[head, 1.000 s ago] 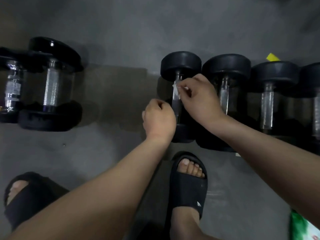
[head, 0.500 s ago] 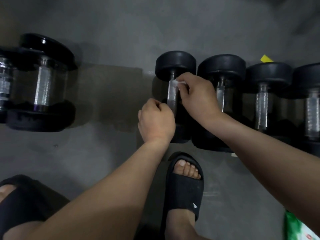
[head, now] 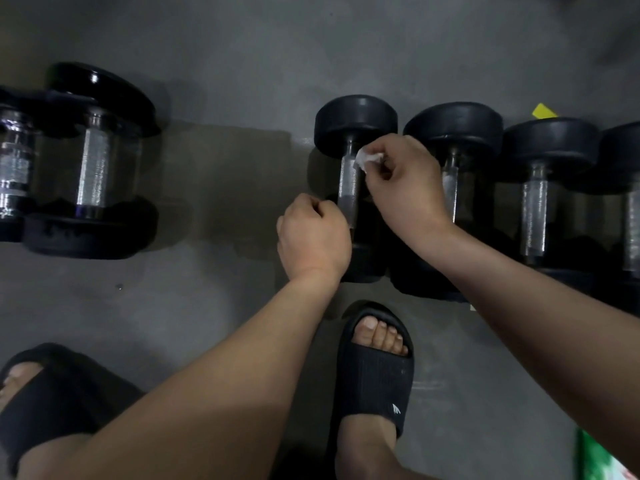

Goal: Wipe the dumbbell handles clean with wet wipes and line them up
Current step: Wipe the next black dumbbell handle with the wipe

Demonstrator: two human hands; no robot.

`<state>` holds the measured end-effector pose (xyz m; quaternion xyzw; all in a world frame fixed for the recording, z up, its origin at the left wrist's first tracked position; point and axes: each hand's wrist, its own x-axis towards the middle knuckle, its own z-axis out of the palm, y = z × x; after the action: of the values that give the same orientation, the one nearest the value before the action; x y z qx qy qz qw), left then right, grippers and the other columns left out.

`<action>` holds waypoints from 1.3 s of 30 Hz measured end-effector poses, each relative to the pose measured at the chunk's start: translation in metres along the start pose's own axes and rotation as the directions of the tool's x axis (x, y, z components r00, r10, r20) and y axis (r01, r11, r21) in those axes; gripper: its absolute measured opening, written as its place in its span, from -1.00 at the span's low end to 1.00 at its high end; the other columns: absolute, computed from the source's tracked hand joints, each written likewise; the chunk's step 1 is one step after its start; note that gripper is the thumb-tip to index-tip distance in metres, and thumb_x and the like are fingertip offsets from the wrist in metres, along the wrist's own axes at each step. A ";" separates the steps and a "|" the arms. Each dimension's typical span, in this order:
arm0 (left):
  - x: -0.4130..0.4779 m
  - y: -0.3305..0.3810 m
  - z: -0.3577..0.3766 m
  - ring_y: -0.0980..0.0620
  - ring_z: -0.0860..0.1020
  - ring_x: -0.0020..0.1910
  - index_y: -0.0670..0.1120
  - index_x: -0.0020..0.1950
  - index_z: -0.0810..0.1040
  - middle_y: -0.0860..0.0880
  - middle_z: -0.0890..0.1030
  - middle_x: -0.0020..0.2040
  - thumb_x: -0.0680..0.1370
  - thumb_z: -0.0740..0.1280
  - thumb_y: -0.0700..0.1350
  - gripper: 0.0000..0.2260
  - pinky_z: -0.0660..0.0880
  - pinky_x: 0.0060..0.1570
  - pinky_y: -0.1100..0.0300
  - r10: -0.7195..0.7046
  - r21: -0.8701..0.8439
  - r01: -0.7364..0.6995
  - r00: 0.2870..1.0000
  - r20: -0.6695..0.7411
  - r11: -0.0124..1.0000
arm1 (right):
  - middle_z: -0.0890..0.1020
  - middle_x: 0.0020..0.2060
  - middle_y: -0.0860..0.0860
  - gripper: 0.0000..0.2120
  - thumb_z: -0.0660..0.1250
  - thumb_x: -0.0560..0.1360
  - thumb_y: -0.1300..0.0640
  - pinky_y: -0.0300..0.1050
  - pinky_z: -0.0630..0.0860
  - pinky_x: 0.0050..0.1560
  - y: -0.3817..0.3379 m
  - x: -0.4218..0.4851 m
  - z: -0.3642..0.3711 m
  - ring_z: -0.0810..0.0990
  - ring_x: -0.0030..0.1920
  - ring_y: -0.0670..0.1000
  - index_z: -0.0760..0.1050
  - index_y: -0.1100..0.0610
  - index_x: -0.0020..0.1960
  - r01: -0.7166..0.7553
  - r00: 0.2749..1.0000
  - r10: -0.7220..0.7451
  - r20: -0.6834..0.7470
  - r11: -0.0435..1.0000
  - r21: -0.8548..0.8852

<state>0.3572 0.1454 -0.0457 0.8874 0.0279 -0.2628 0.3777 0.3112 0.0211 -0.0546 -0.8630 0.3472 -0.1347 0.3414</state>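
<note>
Grey concrete floor [head: 225, 81], dim light; two bare hands at a row of black dumbbells [head: 453, 129].
The right hand [head: 405, 181] pinches a crumpled white wet wipe [head: 367, 159] against the top of the knurled handle [head: 348, 188] of the leftmost dumbbell [head: 356, 124] in that row; the left hand [head: 313, 237] is curled in a fist at the handle's near end, whether gripping it I cannot tell; two other dumbbells [head: 93, 161] lie well apart on the left.
</note>
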 end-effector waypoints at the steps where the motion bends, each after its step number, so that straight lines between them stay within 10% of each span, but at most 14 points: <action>1: 0.000 0.000 0.000 -0.17 0.50 0.03 0.01 -0.23 0.41 -0.04 0.59 -0.07 0.55 0.16 -0.07 -0.84 0.47 0.07 -0.07 0.002 -0.003 -0.002 1.000 -0.004 1.000 | 0.57 -0.04 -0.03 -0.87 0.33 0.58 0.17 -0.50 0.37 -0.06 0.000 0.000 0.001 0.54 -0.12 -0.15 0.63 0.07 0.07 0.008 1.000 -0.007 0.013 1.000 -0.024; 9: -0.001 -0.001 0.002 -0.17 0.50 0.01 -0.02 -0.19 0.46 -0.01 0.57 -0.11 0.56 0.17 -0.07 -0.85 0.47 0.01 -0.05 0.012 -0.012 -0.013 1.000 -0.019 1.000 | 0.51 -0.24 0.04 -0.82 0.31 0.57 0.15 -0.26 0.25 -0.18 0.007 -0.006 0.009 0.49 -0.15 0.00 0.55 0.18 -0.19 0.059 0.988 -0.036 0.149 0.987 -0.152; 15: -0.003 -0.001 0.002 -0.15 0.51 -0.01 -0.01 -0.20 0.46 -0.01 0.59 -0.11 0.54 0.15 -0.05 -0.84 0.49 0.03 -0.09 0.016 -0.031 -0.017 1.000 -0.020 0.999 | 0.58 -0.01 0.09 -0.75 0.36 0.56 0.20 -0.34 0.38 0.07 0.003 -0.005 0.001 0.54 -0.04 -0.05 0.63 0.17 0.22 0.090 0.989 -0.076 0.125 0.990 -0.109; 23: -0.004 0.000 0.003 -0.18 0.50 0.02 -0.03 -0.16 0.49 -0.05 0.61 -0.05 0.54 0.16 -0.07 -0.85 0.48 0.04 -0.09 0.023 -0.021 -0.023 0.999 -0.026 1.000 | 0.54 -0.03 0.18 -0.74 0.31 0.58 0.22 -0.22 0.45 0.00 -0.001 -0.007 0.004 0.56 -0.09 0.08 0.62 0.24 0.23 0.162 0.976 -0.131 0.172 0.970 -0.182; 30: -0.011 0.005 0.005 -0.12 0.48 0.05 0.00 -0.17 0.43 0.03 0.50 -0.13 0.58 0.16 -0.11 -0.85 0.41 0.03 -0.01 0.036 0.017 -0.036 0.999 -0.015 0.999 | 0.49 -0.20 0.07 -0.75 0.28 0.62 0.16 -0.17 0.41 -0.19 -0.002 0.012 0.006 0.49 -0.26 0.02 0.63 0.26 -0.13 0.119 0.991 -0.103 0.090 0.973 -0.196; 39: -0.015 0.007 0.009 -0.13 0.47 0.10 -0.01 -0.10 0.47 -0.05 0.60 0.04 0.59 0.16 -0.10 -0.87 0.42 0.08 -0.05 0.055 0.062 -0.054 0.998 -0.018 0.997 | 0.56 -0.20 0.13 -0.76 0.28 0.62 0.13 -0.05 0.46 -0.17 0.000 0.009 0.002 0.54 -0.23 0.07 0.61 0.24 -0.12 0.130 0.989 -0.113 0.092 0.970 -0.207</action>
<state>0.3420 0.1364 -0.0383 0.9015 -0.0008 -0.2445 0.3570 0.3183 0.0162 -0.0564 -0.9188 0.2922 -0.0834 0.2519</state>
